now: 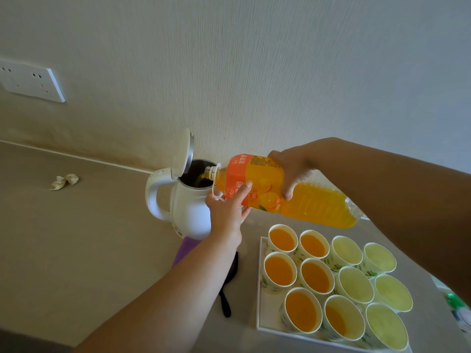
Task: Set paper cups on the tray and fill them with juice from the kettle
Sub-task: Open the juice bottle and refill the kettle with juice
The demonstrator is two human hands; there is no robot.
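A white kettle [190, 212] stands by the wall with its lid [182, 155] flipped up. An orange juice bottle [283, 191] lies tilted, its open neck over the kettle's mouth, and juice runs in. My right hand [290, 169] grips the bottle's middle from above. My left hand [226, 210] supports it near the neck from below. A white tray [260, 317] at the lower right carries several paper cups. The left cups [281, 239] hold orange juice; the right cups [348, 249] look empty inside.
A crumpled tissue [65, 181] lies on the beige table at the left. A wall socket [30, 81] is at the upper left. A purple item [184, 252] and a black strap [225, 299] lie under my left forearm. A green-and-white object [458, 309] sits at the right edge.
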